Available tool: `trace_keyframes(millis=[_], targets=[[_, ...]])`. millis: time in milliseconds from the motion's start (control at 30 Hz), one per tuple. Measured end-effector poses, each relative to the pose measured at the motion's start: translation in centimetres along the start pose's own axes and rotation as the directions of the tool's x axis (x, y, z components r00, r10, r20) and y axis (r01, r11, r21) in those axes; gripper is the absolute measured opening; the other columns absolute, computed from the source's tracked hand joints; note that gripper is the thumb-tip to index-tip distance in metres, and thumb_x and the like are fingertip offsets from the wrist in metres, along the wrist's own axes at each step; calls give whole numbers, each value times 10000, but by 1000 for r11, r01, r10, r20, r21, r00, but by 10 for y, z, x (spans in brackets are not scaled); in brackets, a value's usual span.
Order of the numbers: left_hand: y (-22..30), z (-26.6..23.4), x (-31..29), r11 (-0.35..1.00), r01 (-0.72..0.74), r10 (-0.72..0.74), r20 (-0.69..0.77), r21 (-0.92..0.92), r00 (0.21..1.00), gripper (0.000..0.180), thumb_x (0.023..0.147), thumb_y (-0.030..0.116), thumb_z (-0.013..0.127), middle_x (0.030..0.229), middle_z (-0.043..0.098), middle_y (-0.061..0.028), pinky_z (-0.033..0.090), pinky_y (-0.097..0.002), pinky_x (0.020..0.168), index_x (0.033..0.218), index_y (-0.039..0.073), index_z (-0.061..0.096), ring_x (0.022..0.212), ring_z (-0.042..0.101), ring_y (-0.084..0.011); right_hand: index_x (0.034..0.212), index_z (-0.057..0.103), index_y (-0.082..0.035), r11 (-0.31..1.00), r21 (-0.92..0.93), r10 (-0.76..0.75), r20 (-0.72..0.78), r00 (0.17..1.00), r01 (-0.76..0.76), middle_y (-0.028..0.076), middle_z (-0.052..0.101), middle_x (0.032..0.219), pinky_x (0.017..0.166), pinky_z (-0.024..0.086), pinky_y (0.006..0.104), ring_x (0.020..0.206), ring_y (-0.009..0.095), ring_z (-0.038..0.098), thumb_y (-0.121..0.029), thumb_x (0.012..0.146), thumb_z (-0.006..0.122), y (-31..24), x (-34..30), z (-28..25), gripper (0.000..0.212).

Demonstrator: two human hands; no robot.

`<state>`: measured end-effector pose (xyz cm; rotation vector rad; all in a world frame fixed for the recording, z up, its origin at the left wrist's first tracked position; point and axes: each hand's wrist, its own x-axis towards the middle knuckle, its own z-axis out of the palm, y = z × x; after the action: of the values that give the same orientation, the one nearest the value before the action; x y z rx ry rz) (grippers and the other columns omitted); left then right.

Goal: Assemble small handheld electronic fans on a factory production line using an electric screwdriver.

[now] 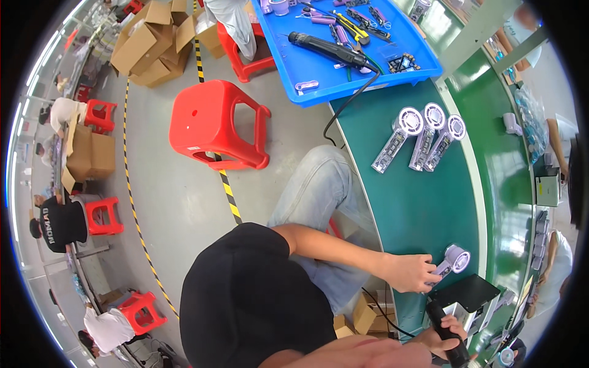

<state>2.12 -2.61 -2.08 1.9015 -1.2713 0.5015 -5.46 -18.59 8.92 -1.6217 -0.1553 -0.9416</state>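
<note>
My left hand (412,273) is closed on the handle of a purple handheld fan (455,259) that lies on the green table mat, its round head pointing away from me. In my right hand (451,337) is a black cylindrical electric screwdriver (443,325), its tip end close to the fan's handle. The contact point between tip and handle is too small to tell. Further along the mat lie three similar fans, their handles showing the inner boards: a left one (399,140), a middle one (428,136) and a right one (446,142).
A blue tray (307,95) at the table's far end holds a black corded tool (334,51), a yellow cutter (353,29) and several small parts. A black-topped box (469,291) stands beside my right hand. A red stool (205,119) is on the floor; a green conveyor (500,184) runs alongside.
</note>
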Motion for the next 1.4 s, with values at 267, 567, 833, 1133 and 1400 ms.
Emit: trace_keyframes(millis=[267, 567, 833, 1133, 1400], targets=[[2, -3, 0, 998, -21, 19, 25, 64, 1000, 375, 733, 200, 653, 1249, 517, -94, 417, -380, 757, 1096, 116, 617, 881, 548, -205, 871, 506, 35, 958, -78, -272, 77, 959, 277, 111, 505, 630, 420, 418, 312, 447, 200, 468, -254, 988, 409, -32, 10, -4, 327], [-1, -6, 1, 999, 33, -35, 48, 37, 998, 572, 740, 346, 724, 1440, 384, -98, 409, -368, 837, 1258, 198, 530, 1067, 491, -270, 926, 501, 8, 963, -253, -58, 134, 989, 91, 143, 516, 712, 538, 464, 396, 551, 254, 501, -347, 997, 437, -75, 11, -70, 368], [3, -8, 6, 974, 44, -43, -7, 221, 999, 434, 796, 257, 626, 1213, 474, -10, 416, -359, 797, 1222, 236, 547, 997, 491, -204, 863, 489, -43, 910, -412, -113, -124, 986, 52, 105, 480, 627, 513, 445, 375, 529, 229, 504, -385, 986, 441, -73, 8, -68, 367], [17, 6, 10, 926, 175, -149, -101, 335, 984, 239, 798, 246, 598, 1247, 512, -16, 405, -363, 699, 1036, 247, 617, 954, 516, -241, 793, 491, -6, 937, -262, -282, -179, 943, 231, 62, 470, 616, 327, 375, 256, 379, 146, 425, -242, 961, 504, -55, 15, -88, 289], [22, -17, 11, 881, 290, -316, 9, 373, 949, 264, 825, 273, 580, 1178, 555, -67, 408, -359, 754, 1066, 182, 636, 913, 544, -244, 800, 495, -14, 966, -193, -203, -167, 965, 170, 62, 469, 615, 336, 380, 256, 379, 141, 417, -275, 954, 526, -56, 15, -100, 304]])
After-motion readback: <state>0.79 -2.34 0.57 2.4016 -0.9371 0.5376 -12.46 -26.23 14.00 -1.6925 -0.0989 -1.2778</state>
